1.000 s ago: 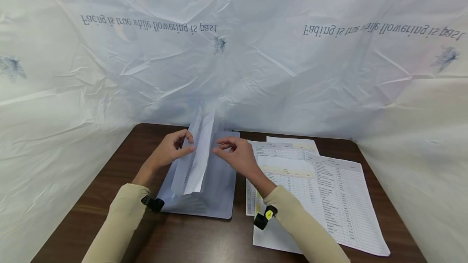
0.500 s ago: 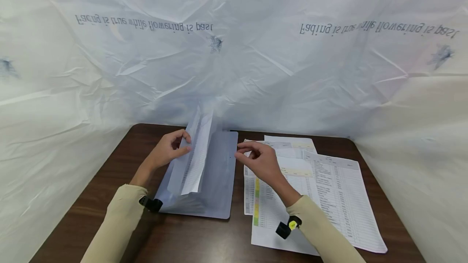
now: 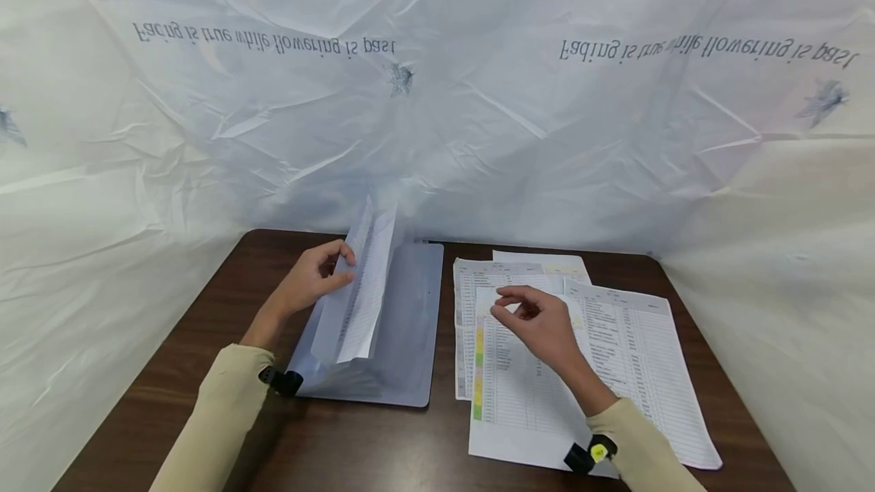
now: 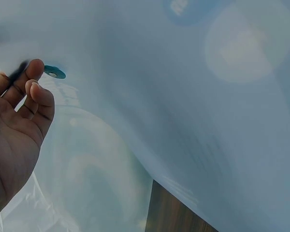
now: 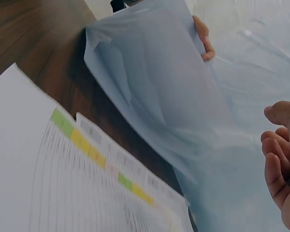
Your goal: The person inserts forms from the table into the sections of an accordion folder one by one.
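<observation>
A bluish translucent plastic folder (image 3: 410,317) lies on the left half of the table, its leaves standing up. Between the leaves stands a folded-looking printed sheet (image 3: 368,302). My left hand (image 3: 307,275) pinches the upper edge of the upright leaves between thumb and fingers. A teal snap button (image 4: 54,72) shows beside its fingertips in the left wrist view. My right hand (image 3: 543,325) hovers over the spread papers with fingers loosely bent, nothing between them. Beneath it lies a printed sheet with a green and yellow strip (image 3: 509,393).
More printed sheets overlap to the right, among them a list with a grey header (image 3: 645,378) and another sheet (image 3: 472,363) at the left of the pile. Bare dark wood of the table (image 3: 328,446) shows in front. A white printed plastic sheet (image 3: 478,150) hangs behind.
My right hand has moved away from the folder, rightward and nearer me, to above the papers. My left hand keeps its hold on the upright leaves.
</observation>
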Motion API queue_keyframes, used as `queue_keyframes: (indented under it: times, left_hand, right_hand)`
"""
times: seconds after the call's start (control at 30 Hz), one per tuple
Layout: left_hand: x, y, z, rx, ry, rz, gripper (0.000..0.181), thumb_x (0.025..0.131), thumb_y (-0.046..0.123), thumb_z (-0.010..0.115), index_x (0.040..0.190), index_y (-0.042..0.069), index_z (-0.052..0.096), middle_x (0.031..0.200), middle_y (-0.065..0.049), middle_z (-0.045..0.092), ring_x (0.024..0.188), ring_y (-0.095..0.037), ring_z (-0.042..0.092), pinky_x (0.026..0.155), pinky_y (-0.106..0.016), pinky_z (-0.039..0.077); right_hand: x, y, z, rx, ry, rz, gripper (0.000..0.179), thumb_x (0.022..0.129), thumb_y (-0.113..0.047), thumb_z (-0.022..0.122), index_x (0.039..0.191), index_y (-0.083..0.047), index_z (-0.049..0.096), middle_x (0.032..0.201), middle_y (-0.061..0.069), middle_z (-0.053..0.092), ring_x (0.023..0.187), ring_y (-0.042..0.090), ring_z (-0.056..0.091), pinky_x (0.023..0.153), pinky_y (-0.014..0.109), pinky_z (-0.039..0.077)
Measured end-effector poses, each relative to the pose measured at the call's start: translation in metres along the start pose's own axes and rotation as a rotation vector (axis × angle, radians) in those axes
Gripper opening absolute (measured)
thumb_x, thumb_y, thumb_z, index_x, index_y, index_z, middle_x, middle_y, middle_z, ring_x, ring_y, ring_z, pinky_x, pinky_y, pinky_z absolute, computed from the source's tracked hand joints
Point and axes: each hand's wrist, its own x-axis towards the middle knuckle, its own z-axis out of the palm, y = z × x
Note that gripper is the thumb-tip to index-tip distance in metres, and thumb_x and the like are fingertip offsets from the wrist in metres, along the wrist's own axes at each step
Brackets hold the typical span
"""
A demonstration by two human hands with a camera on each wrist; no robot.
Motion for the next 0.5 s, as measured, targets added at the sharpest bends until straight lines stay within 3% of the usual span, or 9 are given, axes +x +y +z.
queue_keyframes:
  times: [0.2,0.5]
  left_hand:
    - [-0.002,0.000,-0.001,-0.003,0.011,0.008,0.013,0.094,-0.005,0.064,0.105,-0.002,0.059,0.096,-0.011,0.057,0.071,-0.013,0.054,0.061,-0.030,0.047]
    - [-0.002,-0.004,-0.001,-0.015,0.003,0.039,0.011,0.096,0.003,0.066,0.105,0.005,0.059,0.097,-0.009,0.056,0.073,-0.016,0.054,0.062,-0.031,0.048]
  right_hand:
    - [-0.013,0.019,-0.022,-0.124,0.068,0.071,0.031,0.087,-0.027,0.083,0.115,-0.014,0.076,0.095,0.000,0.077,0.076,0.010,0.064,0.065,0.024,0.051]
    - [-0.036,0.052,-0.052,-0.266,0.127,0.195,0.038,0.085,-0.026,0.085,0.117,-0.008,0.075,0.098,0.006,0.077,0.078,0.011,0.064,0.063,0.022,0.051]
